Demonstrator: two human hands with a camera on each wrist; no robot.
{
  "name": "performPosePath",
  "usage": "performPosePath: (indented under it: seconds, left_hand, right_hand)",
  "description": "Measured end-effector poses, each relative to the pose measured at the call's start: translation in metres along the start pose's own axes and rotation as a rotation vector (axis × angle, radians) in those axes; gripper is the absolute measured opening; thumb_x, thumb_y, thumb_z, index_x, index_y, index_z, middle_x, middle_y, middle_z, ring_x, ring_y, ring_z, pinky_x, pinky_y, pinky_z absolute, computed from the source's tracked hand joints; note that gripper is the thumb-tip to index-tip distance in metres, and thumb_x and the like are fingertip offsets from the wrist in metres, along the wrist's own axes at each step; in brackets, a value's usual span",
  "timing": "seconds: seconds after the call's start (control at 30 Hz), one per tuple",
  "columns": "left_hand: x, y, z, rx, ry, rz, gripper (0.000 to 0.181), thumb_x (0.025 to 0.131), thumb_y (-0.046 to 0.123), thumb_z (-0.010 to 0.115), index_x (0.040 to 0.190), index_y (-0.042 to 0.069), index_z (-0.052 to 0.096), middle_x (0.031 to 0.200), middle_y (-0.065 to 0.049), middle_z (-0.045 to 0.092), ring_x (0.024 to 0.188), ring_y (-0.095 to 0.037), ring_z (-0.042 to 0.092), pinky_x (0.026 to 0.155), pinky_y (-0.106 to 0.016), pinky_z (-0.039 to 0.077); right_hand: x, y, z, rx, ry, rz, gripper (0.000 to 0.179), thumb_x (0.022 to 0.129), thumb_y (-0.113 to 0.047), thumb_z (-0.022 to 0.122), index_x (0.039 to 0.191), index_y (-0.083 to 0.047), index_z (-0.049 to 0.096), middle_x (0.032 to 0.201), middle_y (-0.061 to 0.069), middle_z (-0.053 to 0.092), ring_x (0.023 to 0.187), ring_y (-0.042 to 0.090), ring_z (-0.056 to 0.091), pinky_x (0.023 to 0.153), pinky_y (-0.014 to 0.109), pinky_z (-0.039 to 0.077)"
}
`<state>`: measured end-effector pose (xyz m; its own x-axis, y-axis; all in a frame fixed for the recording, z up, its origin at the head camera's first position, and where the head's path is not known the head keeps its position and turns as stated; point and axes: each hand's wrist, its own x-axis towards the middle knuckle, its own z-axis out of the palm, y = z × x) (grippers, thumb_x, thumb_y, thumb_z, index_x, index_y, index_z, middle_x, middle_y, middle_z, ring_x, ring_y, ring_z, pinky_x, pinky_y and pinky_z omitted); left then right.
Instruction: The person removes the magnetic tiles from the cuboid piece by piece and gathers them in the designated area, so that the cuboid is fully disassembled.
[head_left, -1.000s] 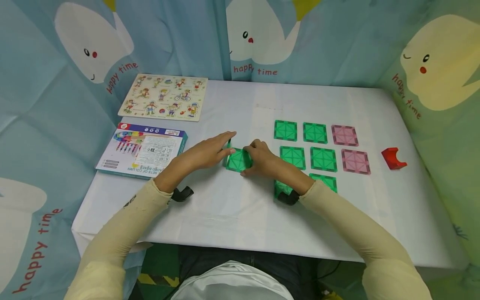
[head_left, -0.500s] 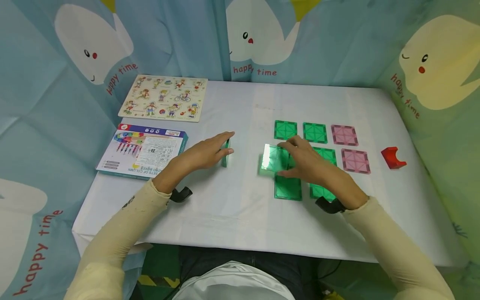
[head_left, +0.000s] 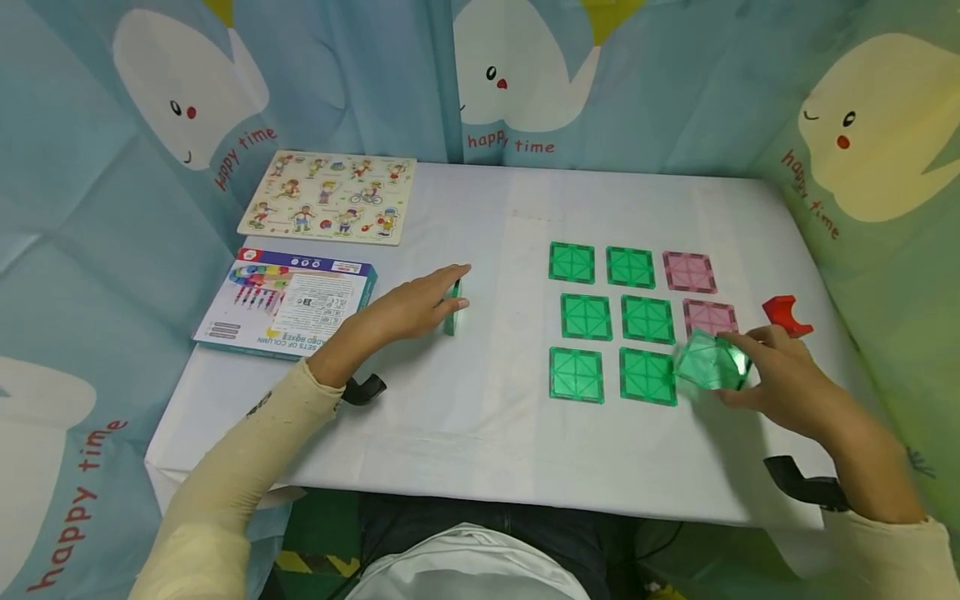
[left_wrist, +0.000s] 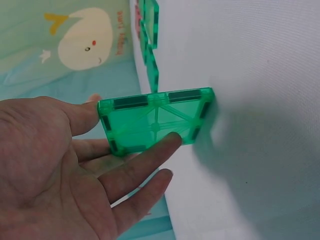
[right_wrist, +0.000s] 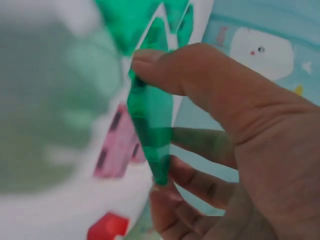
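Note:
My left hand [head_left: 401, 308] holds a green see-through magnetic tile [left_wrist: 160, 120] on edge on the white table. In the left wrist view, the thumb is at one corner and the fingers lie against its face. Over at the right, my right hand [head_left: 787, 375] pinches green see-through tile material [head_left: 708, 360] between thumb and fingers, tilted above the table; blur hides whether it is one tile or two. It overlaps the near edge of a pink tile [head_left: 708, 315]. Several flat green tiles [head_left: 586, 317] and another pink tile [head_left: 690, 272] lie in rows to its left and behind.
A red block with a curved notch [head_left: 786, 317] lies just beyond my right hand. At the left are a boxed toy set [head_left: 288, 300] and a picture puzzle board [head_left: 330, 196]. Printed curtains [head_left: 375, 83] surround the white table [head_left: 480, 450].
My right hand has moved from beside the left hand across the flat tiles to the far right, carrying green tile material. The left hand stays put, holding its upright tile.

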<state>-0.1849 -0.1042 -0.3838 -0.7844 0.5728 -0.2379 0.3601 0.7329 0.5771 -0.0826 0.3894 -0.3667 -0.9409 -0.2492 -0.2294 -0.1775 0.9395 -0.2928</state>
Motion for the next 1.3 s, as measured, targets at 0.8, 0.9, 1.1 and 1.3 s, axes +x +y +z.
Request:
performPosePath:
  seconds: [0.8, 0.9, 1.1, 1.3]
  left_hand:
    - [-0.002, -0.002, 0.0, -0.028, 0.004, -0.007, 0.065, 0.115, 0.039, 0.043, 0.17, 0.012, 0.019, 0.176, -0.009, 0.021, 0.163, -0.026, 0.02, 0.131, -0.046, 0.02]
    - [-0.001, -0.002, 0.0, -0.027, 0.003, -0.013, 0.065, 0.115, 0.039, 0.043, 0.17, 0.012, 0.019, 0.176, -0.009, 0.021, 0.163, -0.026, 0.02, 0.131, -0.047, 0.02]
    - [-0.002, 0.0, -0.001, -0.025, 0.004, -0.019, 0.065, 0.115, 0.039, 0.043, 0.17, 0.012, 0.02, 0.176, -0.009, 0.022, 0.162, -0.027, 0.02, 0.131, -0.047, 0.02]
    - [0.0, 0.0, 0.0, -0.02, 0.0, -0.02, 0.065, 0.115, 0.039, 0.043, 0.17, 0.011, 0.02, 0.175, -0.009, 0.022, 0.162, -0.027, 0.022, 0.131, -0.046, 0.022]
  right_hand:
    - [0.009, 0.018, 0.005, 0.078, -0.099, -0.017, 0.077, 0.094, -0.02, 0.081, 0.155, 0.007, 0.042, 0.151, 0.043, 0.032, 0.131, 0.066, 0.037, 0.095, 0.083, 0.041]
    - [0.028, -0.002, 0.001, 0.083, -0.099, -0.026, 0.071, 0.1, -0.027, 0.075, 0.155, 0.005, 0.044, 0.152, 0.041, 0.038, 0.133, 0.064, 0.041, 0.098, 0.081, 0.042]
    - [0.074, -0.069, 0.003, 0.118, -0.128, -0.089, 0.076, 0.103, -0.038, 0.071, 0.163, -0.004, 0.037, 0.152, 0.031, 0.049, 0.141, 0.053, 0.043, 0.107, 0.074, 0.042]
    - [0.119, -0.149, 0.029, 0.119, -0.159, -0.164, 0.085, 0.104, -0.043, 0.068, 0.169, -0.009, 0.024, 0.158, 0.026, 0.047, 0.149, 0.046, 0.04, 0.116, 0.067, 0.039]
